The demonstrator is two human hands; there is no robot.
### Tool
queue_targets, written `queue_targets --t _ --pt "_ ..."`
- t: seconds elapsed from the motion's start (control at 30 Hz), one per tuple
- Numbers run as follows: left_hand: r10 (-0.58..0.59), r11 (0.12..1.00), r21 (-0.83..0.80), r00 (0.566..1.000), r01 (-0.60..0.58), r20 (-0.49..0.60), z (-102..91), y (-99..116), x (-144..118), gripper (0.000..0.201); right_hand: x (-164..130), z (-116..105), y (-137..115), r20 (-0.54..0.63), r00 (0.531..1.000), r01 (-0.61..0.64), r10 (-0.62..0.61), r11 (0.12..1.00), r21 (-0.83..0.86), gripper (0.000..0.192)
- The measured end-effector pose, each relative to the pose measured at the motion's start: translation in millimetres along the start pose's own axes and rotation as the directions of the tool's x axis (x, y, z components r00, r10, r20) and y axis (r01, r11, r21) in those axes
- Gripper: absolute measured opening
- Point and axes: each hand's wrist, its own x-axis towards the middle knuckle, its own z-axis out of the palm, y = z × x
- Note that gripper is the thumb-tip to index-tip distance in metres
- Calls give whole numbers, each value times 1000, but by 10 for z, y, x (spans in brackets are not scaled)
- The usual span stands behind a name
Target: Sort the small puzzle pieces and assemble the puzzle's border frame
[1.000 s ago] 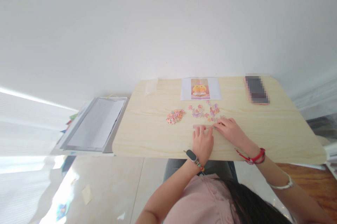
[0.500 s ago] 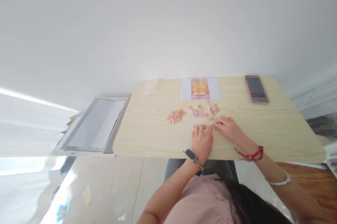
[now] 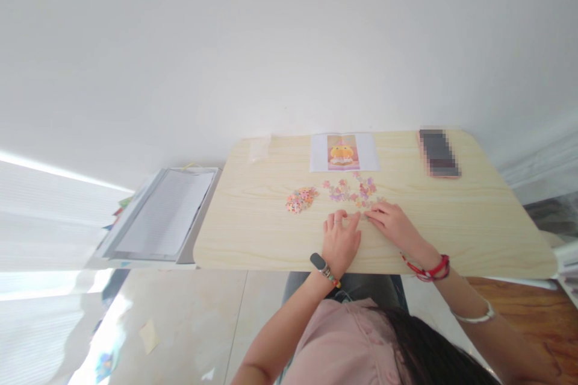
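Observation:
On the pale wooden table, my left hand (image 3: 342, 242) lies with its fingers apart, over or beside a narrow row of joined jigsaw pieces (image 3: 351, 217) that they mostly cover. At the right end of that row, my right hand (image 3: 394, 225) pinches a small jigsaw piece (image 3: 365, 216), largely hidden by the fingertips. Just beyond both hands, loose pink, purple and yellow pieces (image 3: 366, 188) are scattered. A denser heap of jigsaw pieces (image 3: 301, 199) sits to the left.
A sheet with a printed picture of a yellow character (image 3: 320, 153) lies at the table's back edge. Back right is a phone (image 3: 439, 153); back left, a clear plastic bag (image 3: 259, 148). Left of the table (image 3: 253, 240) stands a tray holding papers (image 3: 165, 210).
My left hand has shifted slightly left and toward me, its fingers drawn in a little. My right hand stays almost in place at the row's right end.

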Motion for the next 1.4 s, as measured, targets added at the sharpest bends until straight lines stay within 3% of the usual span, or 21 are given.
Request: queue_targets --t 0.23,0.47,0.83,1.2,1.4 --pt "-134 987 90 990 136 -33 -107 -307 -173 35 -241 74 -53 -138 983 -122 124 992 23 27" --pt "-124 987 101 992 123 3 -49 -333 -186 38 -307 96 -219 -128 977 -179 171 982 -60 28" --pt "-43 997 62 999 41 32 -98 -444 -132 37 -333 169 -249 -179 966 -203 188 977 -68 29" --pt "44 996 -78 999 -44 -13 -45 -611 -87 37 -356 184 -231 -209 953 -225 217 974 -16 27" --pt "54 995 -75 997 -59 -60 -29 -656 -115 35 -371 201 -225 -218 947 -242 235 970 -9 28"
